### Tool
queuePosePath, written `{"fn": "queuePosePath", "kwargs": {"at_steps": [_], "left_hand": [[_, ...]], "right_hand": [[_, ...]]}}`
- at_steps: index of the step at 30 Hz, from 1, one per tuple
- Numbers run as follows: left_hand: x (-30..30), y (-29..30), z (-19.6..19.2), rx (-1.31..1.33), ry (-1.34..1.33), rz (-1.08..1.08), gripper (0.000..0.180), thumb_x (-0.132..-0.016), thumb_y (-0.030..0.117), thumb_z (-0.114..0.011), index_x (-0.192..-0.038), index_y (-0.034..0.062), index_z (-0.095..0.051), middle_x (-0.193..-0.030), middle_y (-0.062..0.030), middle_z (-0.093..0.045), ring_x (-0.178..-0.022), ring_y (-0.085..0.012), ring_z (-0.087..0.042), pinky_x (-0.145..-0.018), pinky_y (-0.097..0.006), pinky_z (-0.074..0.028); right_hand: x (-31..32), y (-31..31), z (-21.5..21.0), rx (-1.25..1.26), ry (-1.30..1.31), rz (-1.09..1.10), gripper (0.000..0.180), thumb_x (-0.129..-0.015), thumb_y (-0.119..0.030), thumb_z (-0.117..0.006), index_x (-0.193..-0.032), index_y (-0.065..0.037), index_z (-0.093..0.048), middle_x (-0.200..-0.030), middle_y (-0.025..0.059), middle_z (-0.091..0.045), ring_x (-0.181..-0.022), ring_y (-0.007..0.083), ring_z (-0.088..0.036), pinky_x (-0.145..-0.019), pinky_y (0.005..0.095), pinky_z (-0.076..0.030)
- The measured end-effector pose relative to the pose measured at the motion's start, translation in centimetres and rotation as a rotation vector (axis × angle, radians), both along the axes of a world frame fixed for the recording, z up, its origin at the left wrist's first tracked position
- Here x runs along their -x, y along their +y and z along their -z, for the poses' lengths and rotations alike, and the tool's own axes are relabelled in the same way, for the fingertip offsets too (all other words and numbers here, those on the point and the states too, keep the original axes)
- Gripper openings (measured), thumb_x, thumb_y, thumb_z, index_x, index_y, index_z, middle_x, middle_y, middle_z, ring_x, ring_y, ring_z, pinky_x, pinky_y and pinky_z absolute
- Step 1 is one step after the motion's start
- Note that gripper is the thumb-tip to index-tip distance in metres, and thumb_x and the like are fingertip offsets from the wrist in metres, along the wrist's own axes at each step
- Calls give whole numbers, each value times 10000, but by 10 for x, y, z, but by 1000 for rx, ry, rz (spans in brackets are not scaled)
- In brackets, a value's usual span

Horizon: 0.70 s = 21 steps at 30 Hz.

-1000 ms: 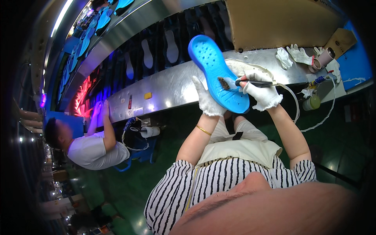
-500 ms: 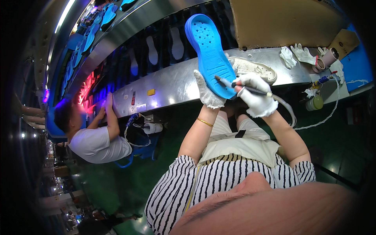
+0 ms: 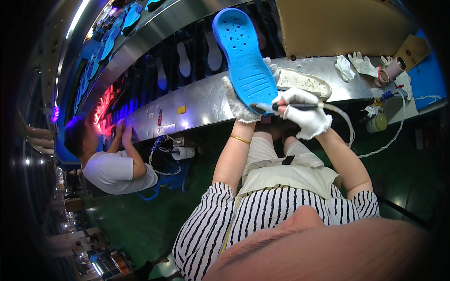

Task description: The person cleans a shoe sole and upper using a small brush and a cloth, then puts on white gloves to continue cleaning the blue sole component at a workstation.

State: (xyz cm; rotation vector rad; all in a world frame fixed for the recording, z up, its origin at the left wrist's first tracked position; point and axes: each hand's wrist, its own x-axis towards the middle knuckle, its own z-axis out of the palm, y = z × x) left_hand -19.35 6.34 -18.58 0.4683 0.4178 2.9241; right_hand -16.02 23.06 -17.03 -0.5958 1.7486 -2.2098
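A blue shoe sole (image 3: 247, 58), with holes in its far end and ridges in its near part, is held up over the bench edge. My gloved left hand (image 3: 239, 102) wraps round its near end from below and the left. In my gloved right hand (image 3: 303, 111) is a brush (image 3: 262, 108) with a dark handle, and a pale hose (image 3: 346, 119) runs from its back end. The bristles lie at the near end of the sole, close to its rim. Just right of the sole, an off-white sole (image 3: 304, 84) rests on the metal bench (image 3: 199, 104).
Behind the bench runs a dark conveyor carrying pale insole shapes (image 3: 184, 60). A large carton (image 3: 337, 30) stands at the back right. White gloves (image 3: 362, 63), pinkish rolls (image 3: 395, 69) and a jar (image 3: 376, 123) are at the right. A co-worker (image 3: 117, 171) sits at the left.
The blue sole has shifted slightly left and away from me with my left hand. The brush has moved toward the near rim. The co-worker's hands have shifted a little.
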Motion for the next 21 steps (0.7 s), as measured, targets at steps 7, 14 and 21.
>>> {"fn": "queuePosePath", "kwargs": {"at_steps": [7, 14, 21], "left_hand": [[3, -5, -12, 92, 4, 43, 903, -766, 652, -497, -1389, 48, -246, -1352, -236, -348, -1232, -365, -382, -1066, -488, -265], [9, -8, -19, 154, -8, 66, 937, -747, 672, -497, -1378, 21, -259, -1334, -263, -364, -1216, -405, -391, -1053, -509, -279], [15, -20, -20, 177, -26, 87, 901, -775, 659, -463, -1382, 27, -257, -1348, -271, -338, -1218, -418, -384, -1050, -513, -285]], "right_hand": [[7, 4, -3, -247, 614, 80, 196, -663, 7, -633, -848, -13, -570, -866, 83, -616, -771, 177, -599, -727, 298, -486], [12, 9, -2, -173, 313, 7, 102, -762, -32, -625, -858, -19, -594, -893, 62, -623, -755, 105, -581, -691, 251, -492], [7, 21, 12, 90, -183, -254, 120, -784, -21, -626, -888, 17, -581, -885, 101, -611, -772, 158, -624, -695, 277, -512]]}}
